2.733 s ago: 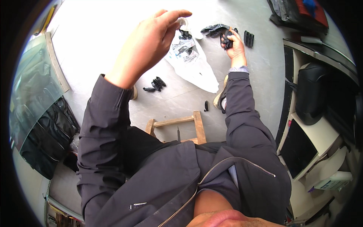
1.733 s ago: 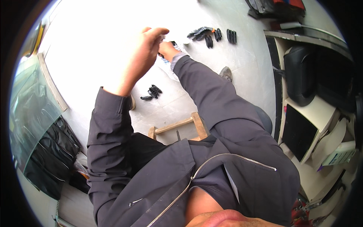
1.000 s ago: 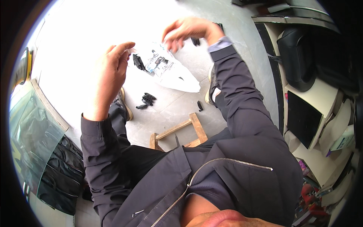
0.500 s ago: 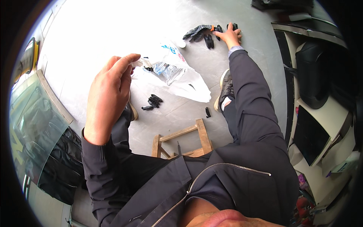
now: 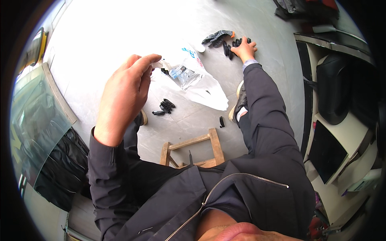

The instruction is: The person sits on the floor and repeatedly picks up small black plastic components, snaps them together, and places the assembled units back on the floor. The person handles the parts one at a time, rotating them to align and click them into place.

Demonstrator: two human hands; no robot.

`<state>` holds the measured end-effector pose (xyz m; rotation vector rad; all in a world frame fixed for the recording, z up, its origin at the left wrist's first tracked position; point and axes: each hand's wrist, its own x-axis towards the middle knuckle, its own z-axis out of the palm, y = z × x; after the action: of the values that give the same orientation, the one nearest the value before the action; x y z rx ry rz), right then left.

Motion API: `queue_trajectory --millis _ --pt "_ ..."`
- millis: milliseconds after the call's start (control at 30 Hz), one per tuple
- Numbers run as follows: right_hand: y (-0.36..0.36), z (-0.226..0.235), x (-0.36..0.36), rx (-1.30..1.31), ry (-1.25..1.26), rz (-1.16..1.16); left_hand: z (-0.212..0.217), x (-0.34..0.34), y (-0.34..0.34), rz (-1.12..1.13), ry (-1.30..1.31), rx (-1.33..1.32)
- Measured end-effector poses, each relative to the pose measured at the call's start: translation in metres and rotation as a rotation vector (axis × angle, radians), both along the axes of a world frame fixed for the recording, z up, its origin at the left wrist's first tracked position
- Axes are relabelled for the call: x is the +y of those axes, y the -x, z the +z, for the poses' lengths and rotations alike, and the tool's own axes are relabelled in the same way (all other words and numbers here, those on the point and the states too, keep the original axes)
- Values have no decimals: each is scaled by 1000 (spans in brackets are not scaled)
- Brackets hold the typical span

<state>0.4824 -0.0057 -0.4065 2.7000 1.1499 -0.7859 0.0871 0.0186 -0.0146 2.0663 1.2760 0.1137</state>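
Note:
My left hand (image 5: 125, 94) is raised at the left, thumb and fingers pinched on the edge of a white plastic bag (image 5: 209, 90). The bag hangs open, with crinkled clear film and something black at its mouth. Farther off to the right, my right hand (image 5: 245, 51) is down at the floor, its fingers curled round several small black pieces (image 5: 237, 42) of a kind I cannot make out. More black pieces (image 5: 228, 51) lie just left of it, beside a grey-black glove (image 5: 217, 37) with an orange edge.
Another cluster of black pieces (image 5: 167, 105) lies on the grey floor between my feet, with a single black piece (image 5: 222, 121) nearer my right shoe (image 5: 240, 100). A wooden stool frame (image 5: 217, 146) stands close in front of me. Glass panel (image 5: 48, 100) at left; cabinet (image 5: 341, 156) at right.
My right hand has drawn its spread fingers together round the black pieces, bringing them closer to one another. My left hand still pinches the bag. The whole view has shifted slightly.

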Motion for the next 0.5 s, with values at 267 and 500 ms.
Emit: queue_trajectory --millis 267,500 --pt "-1 -14 -8 -14 -66 -89 -7 0 2 -5 -101 -26" --pt "3 41 7 500 -195 -273 -8 2 5 -20 -124 -39"
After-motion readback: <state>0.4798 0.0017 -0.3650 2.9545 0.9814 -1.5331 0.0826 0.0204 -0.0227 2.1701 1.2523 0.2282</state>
